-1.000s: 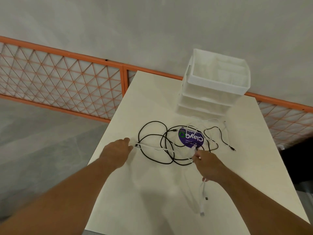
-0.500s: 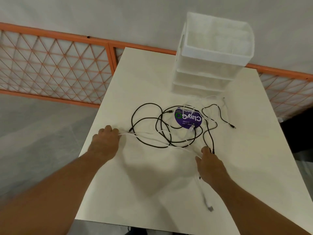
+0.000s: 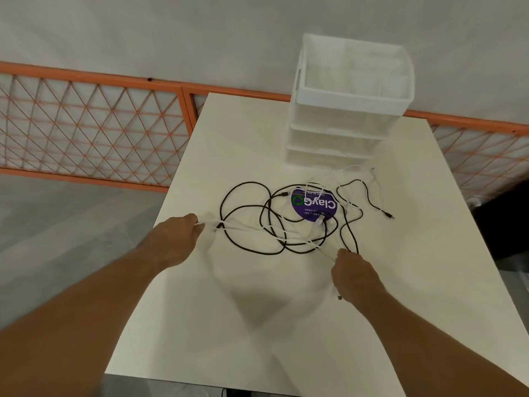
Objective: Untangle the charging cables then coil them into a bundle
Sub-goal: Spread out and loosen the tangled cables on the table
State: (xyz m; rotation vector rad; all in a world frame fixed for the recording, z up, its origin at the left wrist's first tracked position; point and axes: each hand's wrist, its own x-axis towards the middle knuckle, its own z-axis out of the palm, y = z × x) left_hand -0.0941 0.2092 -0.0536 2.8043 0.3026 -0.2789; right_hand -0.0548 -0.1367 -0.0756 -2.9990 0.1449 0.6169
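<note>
Cables are what I inspect, working outward from my own position. Nearest me, my right hand (image 3: pixel 353 275) rests on the white table (image 3: pixel 257 325), fingers curled together around strands at the near-right edge of the tangle. A black strand and a pale one run into the fist, and a small connector tip shows just under the hand; which strand it belongs to I cannot tell. My left hand (image 3: pixel 174 239) sits at the tangle's left side, fingertips pinched shut on the white cable (image 3: pixel 252 229), which runs across the table from that pinch toward the right hand. I judge this two-point hold is meant to draw the white line taut so that it can be traced and slid free of the dark loops.

Beyond the hands, the black cable (image 3: pixel 246 184) lies in several overlapping loops, still crossed over the white one; untangling is at an early stage, and coiling has not begun. One black end (image 3: pixel 388 214) trails off to the right. A purple round sticker (image 3: pixel 313 204) lies beneath the knot. Farthest, a white drawer unit (image 3: pixel 343 130) stands just behind the pile, with an orange mesh fence (image 3: pixel 94 130) beyond the table.
</note>
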